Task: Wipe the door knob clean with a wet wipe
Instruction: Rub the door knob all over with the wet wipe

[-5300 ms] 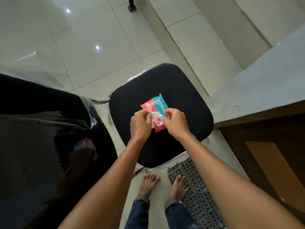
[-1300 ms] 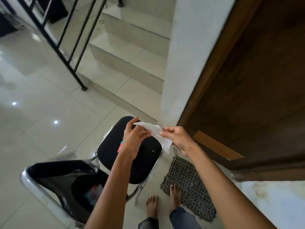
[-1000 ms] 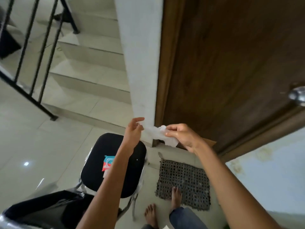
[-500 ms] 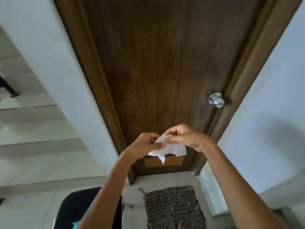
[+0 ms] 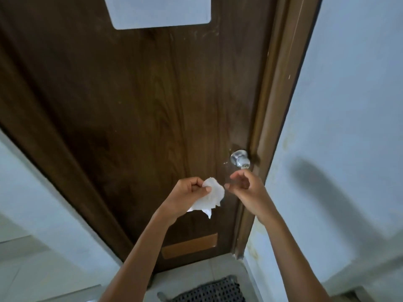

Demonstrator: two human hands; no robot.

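A round silver door knob [image 5: 239, 158] sits on the right edge of a dark brown wooden door [image 5: 135, 101]. My left hand [image 5: 187, 196] pinches a crumpled white wet wipe [image 5: 212, 196] in front of the door, lower left of the knob. My right hand [image 5: 244, 187] is just below the knob, apart from it, fingers loosely curled and holding nothing. A small gap separates its fingertips from the wipe.
The brown door frame [image 5: 274, 110] runs up beside the knob, with a pale wall [image 5: 349, 105] to its right. A white panel [image 5: 159, 12] is at the door's top. A woven floor mat [image 5: 213, 290] lies at the door's foot.
My view has swung from the stool and wipe pack up to the door. Both hands held the wipe half a second ago; my right hand has let go and the hands have risen toward the knob.
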